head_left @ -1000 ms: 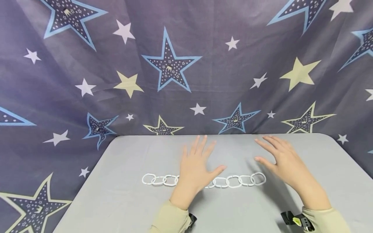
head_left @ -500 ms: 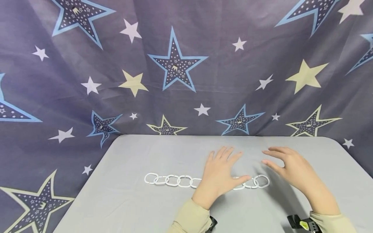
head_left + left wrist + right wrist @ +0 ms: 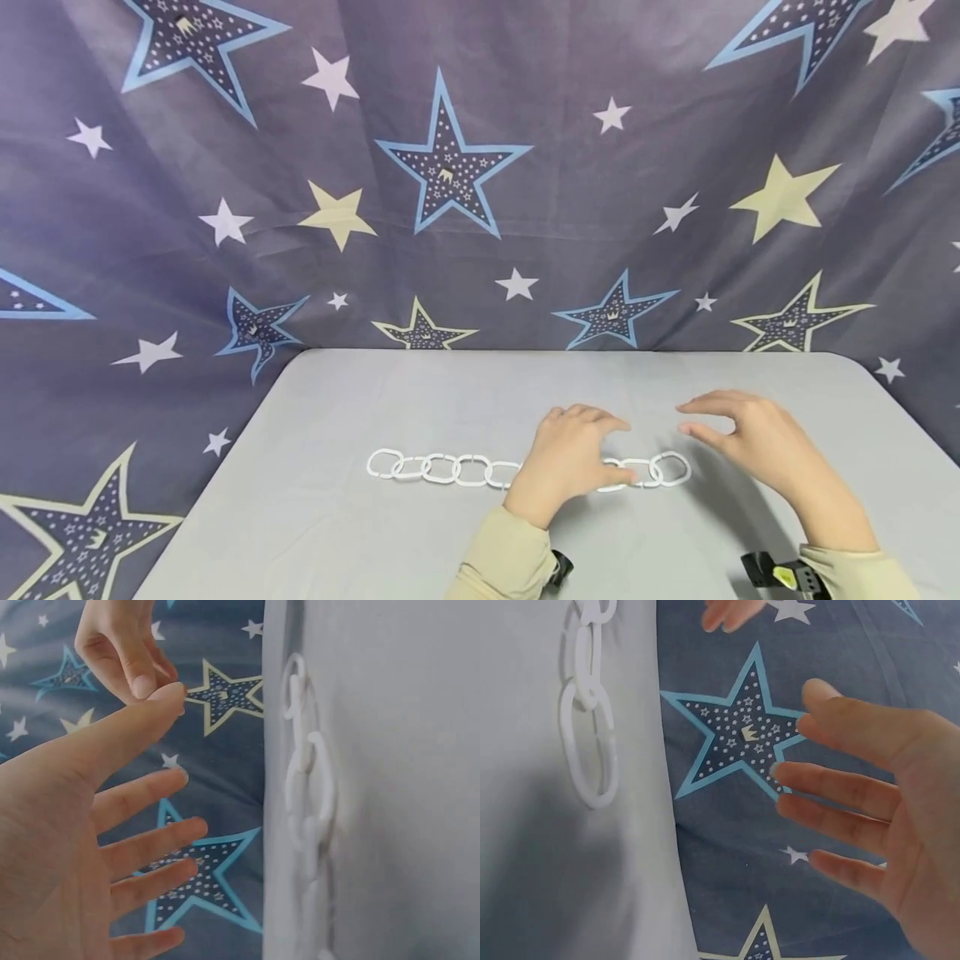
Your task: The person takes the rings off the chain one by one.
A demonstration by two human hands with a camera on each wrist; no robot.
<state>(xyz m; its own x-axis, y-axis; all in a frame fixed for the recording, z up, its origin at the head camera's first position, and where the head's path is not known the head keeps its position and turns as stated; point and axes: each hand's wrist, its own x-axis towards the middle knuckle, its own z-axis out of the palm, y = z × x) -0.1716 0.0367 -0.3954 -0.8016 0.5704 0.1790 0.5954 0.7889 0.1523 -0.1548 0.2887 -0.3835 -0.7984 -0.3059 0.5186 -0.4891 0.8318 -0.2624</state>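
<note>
From my distant seat I follow two hands above one white chain (image 3: 488, 472). The chain lies on the table (image 3: 420, 550) in a nearly straight row, from left to right, roughly across the middle of its depth. I suppose it is stretched like this so that every link has its own place and nothing is heaped; the links I can see pass through one another and rest almost flat. A part at the right of its middle is hidden from the head view by the left hand.

The left hand (image 3: 566, 454) hangs over the chain. Its grip is loose and empty: the left wrist view shows the thumb and the fingers apart from each other, with the chain beside them and no contact. The right hand (image 3: 750, 429) is raised too, to the right of the end link (image 3: 568, 742) and a little farther. Its grip is also empty, the fingers softly bent, and it touches nothing. In my judgement, both hands are kept up from the table so that they do not push the row out of line, and their hollow shape leaves room between thumb and fingers.

On the far side a dark cloth (image 3: 517, 225) with printed stars hangs behind the table, perhaps to give a plain border to the workplace. The pale sleeves (image 3: 502, 558) end at the wrists, so they do not cover the fingers.
</note>
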